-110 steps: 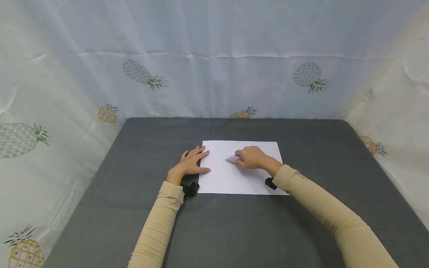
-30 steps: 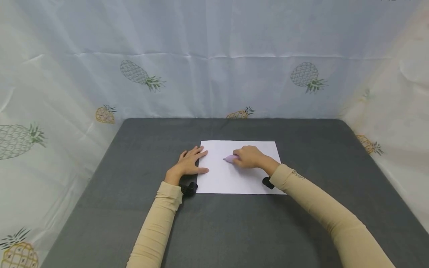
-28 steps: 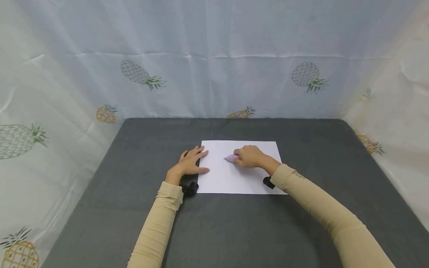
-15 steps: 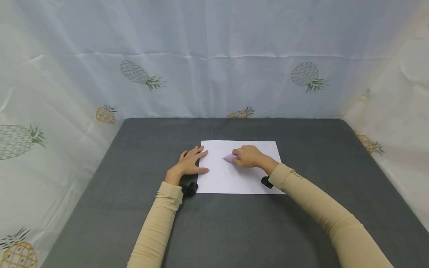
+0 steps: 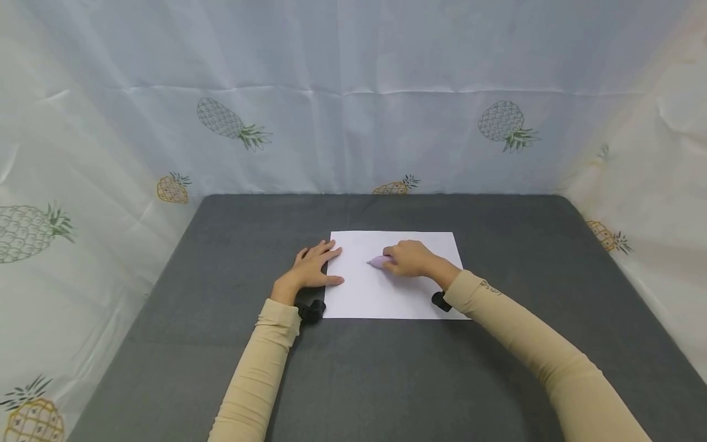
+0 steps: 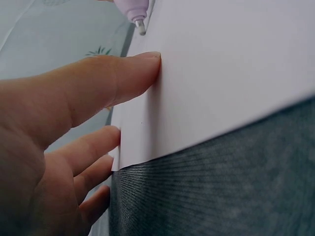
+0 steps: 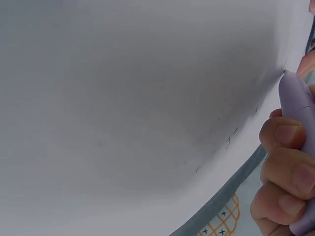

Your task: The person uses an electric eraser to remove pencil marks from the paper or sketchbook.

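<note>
A white sheet of paper [image 5: 353, 301] lies on the dark table. My left hand [image 5: 313, 270] spreads over its left edge, thumb and fingertips resting on the sheet. In the left wrist view the left thumb [image 6: 123, 76] lies straight on the paper. My right hand [image 5: 413, 259] grips a thick lilac electric eraser [image 5: 380, 262], its tip pointing left just above or on the sheet. The left wrist view shows the eraser's metal collar and pale tip [image 6: 141, 27]. In the right wrist view curled fingers [image 7: 285, 169] wrap its body. Several short dark marks [image 7: 231, 137] show on the paper there.
The dark grey table [image 5: 364, 380] extends around the paper on all sides. A pale curtain [image 5: 342, 123] printed with pineapples hangs behind and at both sides. Black wrist cameras [image 5: 312, 312] sit on both wrists.
Faint marks at the eraser's tip 3.7 seconds ago no longer show in the head view. The right hand shifts only slightly, keeping its grip; the left hand stays in place.
</note>
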The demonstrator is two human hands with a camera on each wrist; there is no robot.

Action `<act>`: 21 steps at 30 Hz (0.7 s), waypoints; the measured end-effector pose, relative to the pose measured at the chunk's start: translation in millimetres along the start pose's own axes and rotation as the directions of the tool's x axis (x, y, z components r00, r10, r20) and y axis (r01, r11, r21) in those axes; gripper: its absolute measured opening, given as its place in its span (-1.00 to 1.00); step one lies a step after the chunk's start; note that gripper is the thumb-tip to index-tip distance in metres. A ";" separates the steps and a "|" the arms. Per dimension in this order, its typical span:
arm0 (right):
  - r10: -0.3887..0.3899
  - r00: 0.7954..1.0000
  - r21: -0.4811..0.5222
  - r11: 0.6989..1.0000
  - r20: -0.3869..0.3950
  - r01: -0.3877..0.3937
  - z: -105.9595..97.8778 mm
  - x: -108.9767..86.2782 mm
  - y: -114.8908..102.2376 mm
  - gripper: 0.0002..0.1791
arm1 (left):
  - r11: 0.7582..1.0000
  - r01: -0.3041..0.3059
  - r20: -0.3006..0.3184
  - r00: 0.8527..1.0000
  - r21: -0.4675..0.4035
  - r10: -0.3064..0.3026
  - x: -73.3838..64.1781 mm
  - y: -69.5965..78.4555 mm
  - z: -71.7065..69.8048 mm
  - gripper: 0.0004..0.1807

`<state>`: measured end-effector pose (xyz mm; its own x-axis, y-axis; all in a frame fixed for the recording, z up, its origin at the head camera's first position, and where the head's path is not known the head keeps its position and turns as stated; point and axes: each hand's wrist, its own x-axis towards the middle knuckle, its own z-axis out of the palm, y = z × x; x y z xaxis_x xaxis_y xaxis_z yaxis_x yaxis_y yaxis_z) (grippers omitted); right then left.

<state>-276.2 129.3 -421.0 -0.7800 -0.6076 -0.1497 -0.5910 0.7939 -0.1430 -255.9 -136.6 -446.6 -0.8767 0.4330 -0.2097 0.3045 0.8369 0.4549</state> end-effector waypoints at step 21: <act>0.052 0.997 0.370 0.926 0.060 -0.071 -8.7 -15.7 32.3 -0.63 | 1.000 0.011 -0.001 1.000 0.000 -0.011 0.5 2.0 -0.6 -0.13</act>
<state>-284.9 164.7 -414.8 -0.7962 -0.5655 -0.2150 -0.4160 0.7698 -0.4841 -256.0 -135.0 -445.3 -0.8802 0.4237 -0.2139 0.2950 0.8414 0.4527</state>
